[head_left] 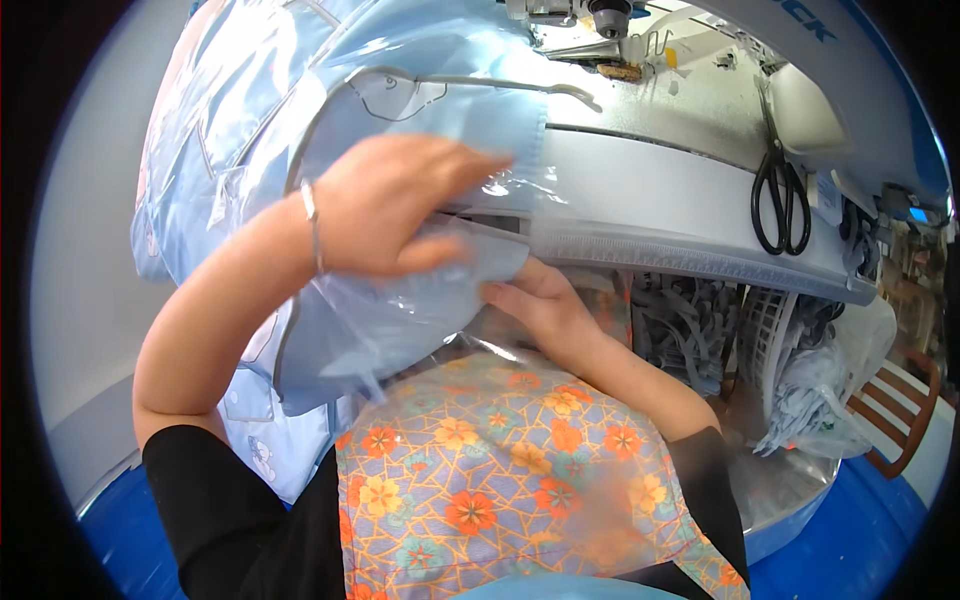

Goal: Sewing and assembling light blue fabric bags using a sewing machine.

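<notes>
Light blue fabric (pixel 400 330) with grey piping hangs over the table's front edge, and a sheet of clear plastic film (pixel 350 300) lies over part of it. My left hand (pixel 390 205), slightly blurred, is above the fabric, its thumb and fingers spread apart. It wears a thin bracelet (pixel 312 225) at the wrist. Lower and to the right, my right hand (pixel 545 305) pinches the fabric's right edge between thumb and fingers. A printed outline (pixel 400 95) shows on the fabric farther back.
Under a sewing machine (pixel 610 18) lies a metal bed plate (pixel 690 110). Black scissors (pixel 780 205) rest on the table's right side, behind a ruler strip (pixel 680 258) along the front edge. Below are grey fabric strips (pixel 685 320) and a white basket (pixel 765 340); a wooden chair (pixel 905 415) stands right.
</notes>
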### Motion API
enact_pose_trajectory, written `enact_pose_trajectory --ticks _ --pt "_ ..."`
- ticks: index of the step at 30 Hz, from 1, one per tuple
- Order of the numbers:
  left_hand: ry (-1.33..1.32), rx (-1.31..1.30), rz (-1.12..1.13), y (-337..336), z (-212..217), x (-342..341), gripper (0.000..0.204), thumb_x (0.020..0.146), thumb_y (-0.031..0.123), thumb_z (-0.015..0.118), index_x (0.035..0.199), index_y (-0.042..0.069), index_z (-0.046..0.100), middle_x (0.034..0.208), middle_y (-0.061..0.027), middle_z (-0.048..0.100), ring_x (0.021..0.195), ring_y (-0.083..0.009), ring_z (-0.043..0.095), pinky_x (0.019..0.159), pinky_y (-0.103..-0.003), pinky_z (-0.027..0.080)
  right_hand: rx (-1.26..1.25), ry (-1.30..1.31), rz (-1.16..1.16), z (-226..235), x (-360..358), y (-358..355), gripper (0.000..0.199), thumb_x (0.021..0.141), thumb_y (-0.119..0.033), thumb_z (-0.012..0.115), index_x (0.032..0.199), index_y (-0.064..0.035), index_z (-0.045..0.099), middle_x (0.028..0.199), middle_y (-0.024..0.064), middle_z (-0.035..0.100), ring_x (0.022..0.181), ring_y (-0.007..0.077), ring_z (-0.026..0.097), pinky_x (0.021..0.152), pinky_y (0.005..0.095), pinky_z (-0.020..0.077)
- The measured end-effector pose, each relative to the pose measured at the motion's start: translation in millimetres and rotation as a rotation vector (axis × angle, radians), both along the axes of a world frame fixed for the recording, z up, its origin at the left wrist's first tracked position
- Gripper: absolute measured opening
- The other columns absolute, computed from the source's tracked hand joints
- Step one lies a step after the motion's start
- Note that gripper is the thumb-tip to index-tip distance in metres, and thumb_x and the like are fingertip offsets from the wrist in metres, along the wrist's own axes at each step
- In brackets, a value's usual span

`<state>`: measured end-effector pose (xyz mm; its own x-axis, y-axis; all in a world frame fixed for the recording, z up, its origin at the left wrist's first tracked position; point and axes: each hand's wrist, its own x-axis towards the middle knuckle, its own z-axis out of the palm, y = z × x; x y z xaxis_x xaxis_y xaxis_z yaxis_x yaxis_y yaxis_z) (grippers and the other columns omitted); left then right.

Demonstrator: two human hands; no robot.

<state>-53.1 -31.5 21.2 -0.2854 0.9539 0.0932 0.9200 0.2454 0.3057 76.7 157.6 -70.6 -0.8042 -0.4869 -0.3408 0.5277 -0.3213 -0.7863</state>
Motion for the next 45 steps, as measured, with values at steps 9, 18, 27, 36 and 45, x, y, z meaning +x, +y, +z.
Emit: enact_pose_trajectory --ticks 9,18,27,36,45 --pt "0.464 0.058 0.306 33.3 -39.2 -24.5 0.057 0.081 0.018 0.063 0.133 0.0 0.049 0.134 -0.013 0.052 0.121 -0.0275 0.05 0.106 -0.04 0.038 -0.312 -0.052 -0.171 32.4 2.3 12.8 0.026 0.1 -0.014 0.054 0.121 0.0005 0.057 0.109 0.0028 0.065 0.098 0.0095 0.059 0.089 0.0268 0.0468" --pt "0.318 0.125 0.222 34.9 -43.2 -40.2 0.057 0.076 0.009 0.063 0.132 -0.001 0.051 0.138 -0.0144 0.05 0.129 -0.0306 0.045 0.111 -0.044 0.034 -0.095 -0.17 -0.146 21.8 -0.5 1.1 0.036 0.098 -0.019 0.055 0.128 0.0007 0.052 0.119 0.006 0.06 0.108 0.0127 0.055 0.096 0.029 0.0429" --pt "0.401 0.186 0.15 35.1 -42.2 -69.3 0.044 0.076 0.009 0.062 0.119 -0.001 0.061 0.118 -0.0108 0.065 0.115 -0.0266 0.056 0.104 -0.04 0.041 -0.173 -0.056 -0.227 17.6 -3.3 17.4 0.032 0.098 -0.01 0.055 0.127 0.0007 0.051 0.12 0.0071 0.06 0.109 0.013 0.055 0.097 0.0286 0.0421" --pt "0.344 0.134 0.082 28.1 -37.6 -71.1 0.046 0.082 0.029 0.067 0.119 0.002 0.061 0.126 -0.0104 0.061 0.115 -0.0285 0.055 0.103 -0.042 0.041 -0.011 0.085 -0.354 40.8 -10.9 19.9 0.071 0.093 -0.003 0.056 0.152 -0.0073 0.017 0.116 0.0168 0.062 0.107 0.019 0.059 0.096 0.0315 0.0433" --pt "0.354 0.049 -0.004 20.1 -32.9 -88.8 0.051 0.085 0.032 0.064 0.128 0.008 0.056 0.135 -0.0068 0.056 0.122 -0.0286 0.05 0.105 -0.042 0.039 -0.006 0.091 -0.355 45.7 -22.2 25.4 0.071 0.092 0.0 0.056 0.152 -0.0094 0.019 0.117 0.0192 0.062 0.107 0.0209 0.06 0.094 0.0318 0.0457"
